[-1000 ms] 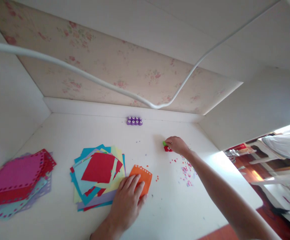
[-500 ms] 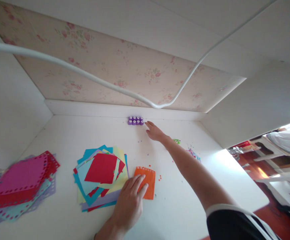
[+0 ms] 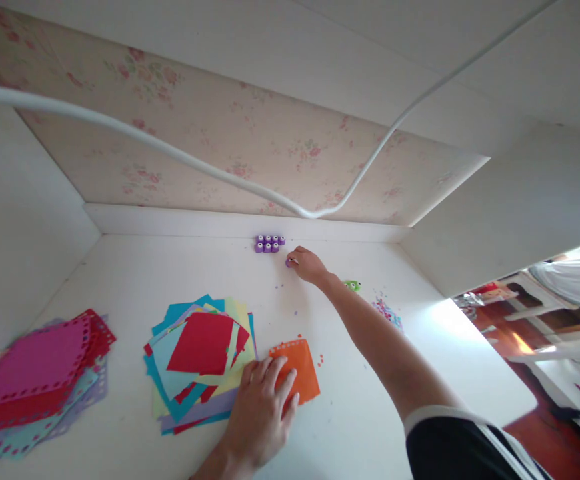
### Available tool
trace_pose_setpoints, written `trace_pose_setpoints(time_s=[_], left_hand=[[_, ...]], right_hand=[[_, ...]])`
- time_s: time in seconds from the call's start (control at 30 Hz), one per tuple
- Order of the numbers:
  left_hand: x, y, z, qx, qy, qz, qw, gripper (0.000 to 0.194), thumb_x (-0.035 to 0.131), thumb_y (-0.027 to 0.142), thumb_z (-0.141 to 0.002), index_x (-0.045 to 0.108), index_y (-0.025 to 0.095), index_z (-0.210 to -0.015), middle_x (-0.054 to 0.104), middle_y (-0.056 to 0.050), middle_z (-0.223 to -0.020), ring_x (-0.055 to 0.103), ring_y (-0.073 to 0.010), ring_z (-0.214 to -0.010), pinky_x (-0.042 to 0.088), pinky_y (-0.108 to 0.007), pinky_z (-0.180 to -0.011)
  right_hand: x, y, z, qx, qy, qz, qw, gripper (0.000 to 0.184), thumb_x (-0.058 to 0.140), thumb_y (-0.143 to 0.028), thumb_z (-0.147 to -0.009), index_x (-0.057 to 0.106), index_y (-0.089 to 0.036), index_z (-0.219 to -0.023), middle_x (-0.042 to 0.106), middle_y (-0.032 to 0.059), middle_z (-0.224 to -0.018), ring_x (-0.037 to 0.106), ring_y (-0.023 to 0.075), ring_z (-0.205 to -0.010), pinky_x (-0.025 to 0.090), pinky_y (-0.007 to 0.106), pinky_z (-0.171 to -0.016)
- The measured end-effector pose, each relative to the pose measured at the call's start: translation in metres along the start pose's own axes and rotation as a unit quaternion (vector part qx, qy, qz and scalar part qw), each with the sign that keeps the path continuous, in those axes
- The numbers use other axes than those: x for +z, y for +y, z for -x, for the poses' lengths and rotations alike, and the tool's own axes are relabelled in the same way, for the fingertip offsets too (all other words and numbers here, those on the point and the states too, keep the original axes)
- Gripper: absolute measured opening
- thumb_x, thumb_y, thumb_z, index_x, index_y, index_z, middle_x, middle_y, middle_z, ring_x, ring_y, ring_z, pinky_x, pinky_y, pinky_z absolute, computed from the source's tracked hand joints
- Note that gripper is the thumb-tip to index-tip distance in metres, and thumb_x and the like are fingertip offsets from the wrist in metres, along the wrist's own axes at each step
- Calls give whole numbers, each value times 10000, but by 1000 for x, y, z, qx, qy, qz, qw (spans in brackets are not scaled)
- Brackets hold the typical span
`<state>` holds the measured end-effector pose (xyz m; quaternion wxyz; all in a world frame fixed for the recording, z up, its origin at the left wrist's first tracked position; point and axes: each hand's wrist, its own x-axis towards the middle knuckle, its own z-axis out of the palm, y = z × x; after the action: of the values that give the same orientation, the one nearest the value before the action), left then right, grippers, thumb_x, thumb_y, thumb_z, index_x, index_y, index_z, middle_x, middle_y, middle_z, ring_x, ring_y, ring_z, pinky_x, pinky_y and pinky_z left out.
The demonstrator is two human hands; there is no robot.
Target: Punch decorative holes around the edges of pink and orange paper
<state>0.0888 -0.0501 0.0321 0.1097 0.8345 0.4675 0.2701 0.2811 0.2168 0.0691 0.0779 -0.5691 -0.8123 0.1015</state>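
— While I watch this feed from afar, what lies nearest?
— My left hand (image 3: pixel 263 417): palm down, fingers loosely spread on the orange paper (image 3: pixel 306 380), nothing gripped. Paper stack (image 3: pixel 203 343) just beside; punched sheets (image 3: pixel 35 363) well left.
— Farther out?
— Confetti (image 3: pixel 387 313) on the table (image 3: pixel 350 427), then green punches (image 3: pixel 353 286) behind my forearm.
— And my right hand (image 3: pixel 310 265)?
— Nearly closed, fingertips pinching one purple punch (image 3: pixel 289 263). Seven others (image 3: pixel 268 244) stand grouped just beyond, near the floral wall (image 3: pixel 265 147).
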Motion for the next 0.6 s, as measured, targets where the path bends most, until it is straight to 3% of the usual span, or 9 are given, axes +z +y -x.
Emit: trace_pose_setpoints(time_s=[0.17, 0.33, 0.5, 0.6], left_hand=[[4, -4, -1, -24, 30, -61, 997, 344, 583, 333, -899, 633, 237, -1225, 628, -103, -1300, 580, -298, -1136, 415, -486, -960], [7, -10, -5, -10, 9, -90, 996, 515, 572, 310, -893, 504, 145, -1376, 534, -156, -1419, 477, -316, -1288, 350, -501, -1046], [1, -7, -8, -62, -5, -18, 998, 502, 585, 211, -857, 520, 188, -1354, 648, -107, -1209, 580, -301, -1116, 397, -531, -1024], [0, -5, -7, -74, 0, 92, 993, 486, 493, 127, -892, 492, 224, -1369, 635, -93, -1167, 606, -247, -1097, 482, -442, -980]], right_hand=[[7, 3, 32, 10, 24, -57, 998, 202, 576, -173, -918, 701, -198, -1075, 636, 82, -1137, 632, 181, -1000, 448, 274, -934], [17, -1, 86, 32, 64, -151, 986, 205, 585, -197, -909, 704, -242, -1069, 641, 73, -1243, 626, 207, -1091, 456, 337, -991], [25, -14, 148, 68, 103, -267, 956, 242, 586, -337, -907, 688, -226, -1096, 736, 71, -1073, 705, 221, -949, 557, 371, -862], [25, -28, 182, 95, 136, -369, 914, 302, 568, -391, -916, 647, -213, -1146, 733, 85, -1094, 713, 218, -972, 576, 365, -843]])
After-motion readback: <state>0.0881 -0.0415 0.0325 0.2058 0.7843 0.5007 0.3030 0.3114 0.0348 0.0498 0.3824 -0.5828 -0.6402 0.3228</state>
